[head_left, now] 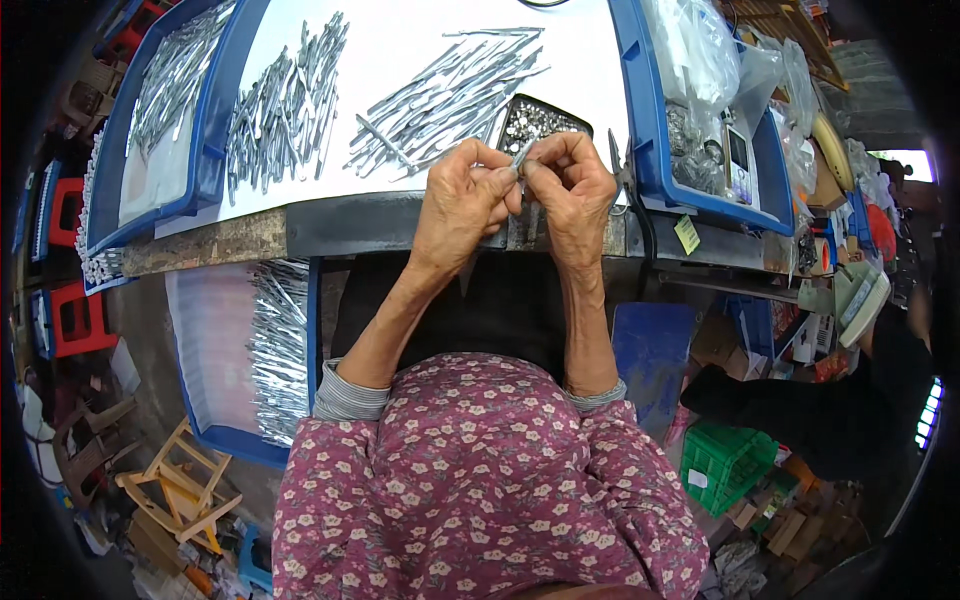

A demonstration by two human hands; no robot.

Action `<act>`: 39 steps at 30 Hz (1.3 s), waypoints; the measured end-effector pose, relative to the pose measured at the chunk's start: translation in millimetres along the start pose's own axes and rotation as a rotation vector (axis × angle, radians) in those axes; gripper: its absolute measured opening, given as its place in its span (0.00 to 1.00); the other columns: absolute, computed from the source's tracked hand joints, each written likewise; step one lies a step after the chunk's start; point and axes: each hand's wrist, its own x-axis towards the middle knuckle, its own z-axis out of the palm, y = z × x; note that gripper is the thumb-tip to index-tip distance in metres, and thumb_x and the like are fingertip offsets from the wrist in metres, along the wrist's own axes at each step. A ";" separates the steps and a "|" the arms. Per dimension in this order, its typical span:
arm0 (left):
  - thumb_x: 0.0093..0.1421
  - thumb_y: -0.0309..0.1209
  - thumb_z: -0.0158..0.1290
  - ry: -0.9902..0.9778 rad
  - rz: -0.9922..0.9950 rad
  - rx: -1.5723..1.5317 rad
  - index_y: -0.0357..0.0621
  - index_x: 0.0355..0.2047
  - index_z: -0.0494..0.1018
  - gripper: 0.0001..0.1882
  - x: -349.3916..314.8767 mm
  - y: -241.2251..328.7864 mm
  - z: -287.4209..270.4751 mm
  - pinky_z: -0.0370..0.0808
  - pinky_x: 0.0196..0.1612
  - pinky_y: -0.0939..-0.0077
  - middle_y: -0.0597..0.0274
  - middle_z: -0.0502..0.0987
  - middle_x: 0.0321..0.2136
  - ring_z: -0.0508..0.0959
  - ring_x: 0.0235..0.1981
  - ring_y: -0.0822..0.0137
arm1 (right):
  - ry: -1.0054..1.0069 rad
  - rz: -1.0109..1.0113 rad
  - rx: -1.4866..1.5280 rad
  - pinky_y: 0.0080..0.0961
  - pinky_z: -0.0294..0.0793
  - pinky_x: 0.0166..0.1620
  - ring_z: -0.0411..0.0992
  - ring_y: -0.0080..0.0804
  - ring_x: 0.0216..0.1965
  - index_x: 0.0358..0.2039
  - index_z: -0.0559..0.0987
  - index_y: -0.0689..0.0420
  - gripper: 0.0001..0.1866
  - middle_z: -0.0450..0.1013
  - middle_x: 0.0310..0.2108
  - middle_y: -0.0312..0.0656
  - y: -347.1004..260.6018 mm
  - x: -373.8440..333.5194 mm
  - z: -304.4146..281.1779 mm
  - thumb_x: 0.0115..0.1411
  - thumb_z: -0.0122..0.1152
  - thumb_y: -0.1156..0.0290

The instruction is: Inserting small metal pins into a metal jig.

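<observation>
Above the table's front edge my two hands meet, fingertips nearly touching. Pinched in my left hand [466, 195] is a slim silver metal piece [523, 153], its tip sticking up between the thumbs. My right hand [572, 185] is closed, thumb against forefinger, at that same spot; whatever it grips is hidden by the fingers. Just behind the hands sits a black tray [578, 122] filled with small shiny metal parts [535, 120]. To the left, a loose pile of slim silver metal pieces [440, 100] lies on the white sheet [395, 40], and a second pile [290, 110] lies farther left.
Blue bins flank the sheet: the left bin [207, 150] holds more metal pieces, the right bin [655, 150] plastic bags. Scissors [622, 165] lie beside the right bin. Below the table is another blue bin [240, 445] of pieces. A person in black [800, 410] is at the right.
</observation>
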 end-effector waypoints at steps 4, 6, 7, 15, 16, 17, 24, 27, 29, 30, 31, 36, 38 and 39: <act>0.57 0.23 0.46 0.112 0.141 0.324 0.36 0.27 0.65 0.03 2.2 -1.9 6.7 0.58 0.15 0.90 0.67 0.69 0.14 0.62 0.12 0.83 | 0.036 0.050 0.086 0.11 0.63 0.22 0.63 0.13 0.20 0.26 0.67 0.61 0.05 0.67 0.22 0.35 -1.5 0.0 4.2 0.49 0.53 0.83; 0.56 0.22 0.46 0.141 0.238 0.495 0.36 0.26 0.65 0.03 4.6 -3.5 5.6 0.59 0.15 0.90 0.67 0.69 0.14 0.62 0.12 0.82 | 0.049 0.043 0.068 0.11 0.64 0.22 0.64 0.14 0.21 0.26 0.67 0.62 0.05 0.67 0.23 0.36 -1.0 0.6 4.4 0.50 0.52 0.83; 0.56 0.22 0.46 0.122 0.230 0.486 0.36 0.26 0.65 0.03 5.9 -3.5 4.2 0.59 0.15 0.89 0.67 0.69 0.14 0.62 0.12 0.82 | 0.036 0.058 0.095 0.11 0.64 0.22 0.64 0.14 0.21 0.26 0.67 0.61 0.05 0.67 0.23 0.36 0.0 1.7 3.1 0.49 0.52 0.83; 0.56 0.23 0.46 -0.038 -0.073 0.079 0.37 0.27 0.66 0.03 11.5 7.3 -15.1 0.56 0.12 0.91 0.67 0.69 0.13 0.61 0.11 0.84 | 0.000 0.066 0.060 0.11 0.63 0.22 0.64 0.15 0.21 0.26 0.66 0.62 0.06 0.67 0.22 0.36 0.8 2.7 2.8 0.49 0.53 0.82; 0.56 0.23 0.46 -0.026 -0.058 0.161 0.37 0.26 0.66 0.03 11.6 9.1 -13.7 0.56 0.12 0.91 0.67 0.69 0.13 0.61 0.11 0.84 | -0.012 0.080 0.050 0.11 0.63 0.22 0.64 0.15 0.21 0.26 0.66 0.62 0.06 0.67 0.23 0.36 0.8 3.4 1.3 0.49 0.53 0.82; 0.56 0.23 0.45 -0.014 -0.043 0.243 0.37 0.26 0.66 0.03 11.7 9.8 -12.6 0.56 0.12 0.91 0.67 0.69 0.13 0.61 0.11 0.84 | -0.024 0.093 0.040 0.11 0.63 0.22 0.64 0.15 0.21 0.26 0.66 0.61 0.06 0.67 0.23 0.36 0.8 3.6 0.3 0.49 0.53 0.82; 0.55 0.22 0.45 0.021 0.082 0.292 0.36 0.24 0.65 0.04 8.8 2.6 -5.2 0.60 0.13 0.86 0.67 0.68 0.12 0.63 0.11 0.81 | -0.017 0.077 0.114 0.11 0.64 0.23 0.64 0.15 0.21 0.26 0.65 0.61 0.06 0.66 0.24 0.36 3.9 2.2 1.6 0.49 0.52 0.83; 0.54 0.21 0.44 0.089 0.147 0.506 0.35 0.24 0.65 0.03 7.6 1.2 -0.2 0.63 0.15 0.82 0.64 0.69 0.12 0.67 0.13 0.79 | 0.004 0.059 0.167 0.12 0.64 0.23 0.64 0.16 0.21 0.27 0.65 0.62 0.06 0.66 0.24 0.37 5.6 1.9 3.7 0.49 0.52 0.83; 0.57 0.22 0.46 0.119 0.248 0.566 0.37 0.26 0.65 0.03 7.2 -2.0 1.3 0.60 0.16 0.88 0.68 0.68 0.14 0.64 0.15 0.82 | -0.001 0.094 0.258 0.13 0.65 0.23 0.64 0.17 0.21 0.27 0.64 0.62 0.07 0.66 0.24 0.38 6.9 3.0 4.0 0.49 0.51 0.84; 0.57 0.22 0.46 0.116 0.249 0.564 0.37 0.26 0.65 0.03 7.9 -3.5 1.4 0.60 0.16 0.88 0.68 0.68 0.14 0.64 0.15 0.82 | 0.002 0.092 0.256 0.13 0.65 0.23 0.64 0.17 0.21 0.27 0.64 0.62 0.07 0.66 0.24 0.38 8.4 3.3 2.6 0.49 0.51 0.84; 0.56 0.22 0.46 0.113 0.310 0.640 0.36 0.26 0.65 0.03 8.9 -4.9 1.0 0.62 0.17 0.86 0.67 0.69 0.14 0.66 0.15 0.81 | -0.008 0.111 0.257 0.13 0.66 0.24 0.65 0.18 0.21 0.28 0.64 0.63 0.07 0.66 0.24 0.39 10.0 3.5 0.9 0.49 0.50 0.83; 0.56 0.20 0.45 0.116 0.454 0.907 0.35 0.25 0.64 0.03 12.5 -6.4 -0.7 0.66 0.17 0.80 0.62 0.70 0.15 0.69 0.16 0.77 | -0.014 0.204 0.317 0.17 0.72 0.28 0.67 0.23 0.23 0.38 0.63 0.68 0.14 0.66 0.25 0.41 1.1 6.1 -2.5 0.48 0.48 0.80; 0.56 0.21 0.44 0.123 0.488 0.977 0.34 0.25 0.63 0.04 13.3 -8.9 -1.2 0.67 0.18 0.79 0.61 0.70 0.15 0.70 0.16 0.76 | -0.010 0.204 0.312 0.17 0.72 0.28 0.68 0.22 0.24 0.39 0.64 0.69 0.14 0.67 0.25 0.42 -1.6 5.2 -1.3 0.49 0.49 0.80; 0.56 0.21 0.44 0.122 0.487 0.978 0.34 0.25 0.63 0.04 13.3 -9.0 -1.8 0.67 0.18 0.79 0.61 0.70 0.15 0.70 0.16 0.76 | -0.008 0.205 0.307 0.17 0.73 0.28 0.68 0.22 0.24 0.39 0.64 0.70 0.15 0.68 0.25 0.42 -3.8 5.0 -0.5 0.51 0.49 0.80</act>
